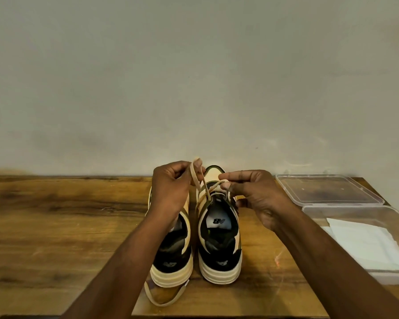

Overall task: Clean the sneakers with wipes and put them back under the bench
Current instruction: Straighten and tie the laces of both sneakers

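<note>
Hands are working the right sneaker on the bench, left hand pinching its lace, right hand pinching another strand, so lacing looks underway, and wipes probably come next.

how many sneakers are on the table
2, side by side on the wooden table, heels toward the camera: the left sneaker partly under the left hand, the right sneaker by the right hand.
</note>
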Action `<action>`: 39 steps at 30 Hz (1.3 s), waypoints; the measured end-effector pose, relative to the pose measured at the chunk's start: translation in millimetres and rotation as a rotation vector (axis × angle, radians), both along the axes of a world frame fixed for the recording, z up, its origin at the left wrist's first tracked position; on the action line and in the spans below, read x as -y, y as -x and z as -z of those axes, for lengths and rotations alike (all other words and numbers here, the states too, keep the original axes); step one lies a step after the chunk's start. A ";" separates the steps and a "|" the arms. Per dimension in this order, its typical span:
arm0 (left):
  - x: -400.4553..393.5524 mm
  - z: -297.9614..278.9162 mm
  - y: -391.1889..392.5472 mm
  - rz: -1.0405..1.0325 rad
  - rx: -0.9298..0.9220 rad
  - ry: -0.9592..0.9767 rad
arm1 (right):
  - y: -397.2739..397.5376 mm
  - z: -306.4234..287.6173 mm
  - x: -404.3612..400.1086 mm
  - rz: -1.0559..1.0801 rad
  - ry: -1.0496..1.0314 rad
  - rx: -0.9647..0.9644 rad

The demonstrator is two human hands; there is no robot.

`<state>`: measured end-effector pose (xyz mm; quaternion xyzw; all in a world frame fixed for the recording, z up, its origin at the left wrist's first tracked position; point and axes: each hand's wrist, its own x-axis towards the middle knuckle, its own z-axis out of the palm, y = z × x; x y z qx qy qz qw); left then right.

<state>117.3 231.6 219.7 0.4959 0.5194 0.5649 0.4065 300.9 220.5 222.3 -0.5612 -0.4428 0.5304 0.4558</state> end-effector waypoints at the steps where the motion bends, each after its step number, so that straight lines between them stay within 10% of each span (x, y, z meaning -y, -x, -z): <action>1: -0.4 -2.6 0.0 -0.006 0.033 0.001 | -0.3 -0.6 -0.8 0.001 0.000 0.003; 10: -5.1 13.8 -1.9 0.036 -0.136 0.071 | -0.1 -6.8 -5.6 0.154 -0.108 -0.106; 20: 3.9 6.6 8.2 -0.175 -0.882 -0.120 | -6.6 2.9 -6.6 0.129 -0.067 0.258; 39: 21.9 2.7 -29.1 -0.034 -1.097 0.223 | -9.9 2.2 4.4 -0.080 0.163 0.202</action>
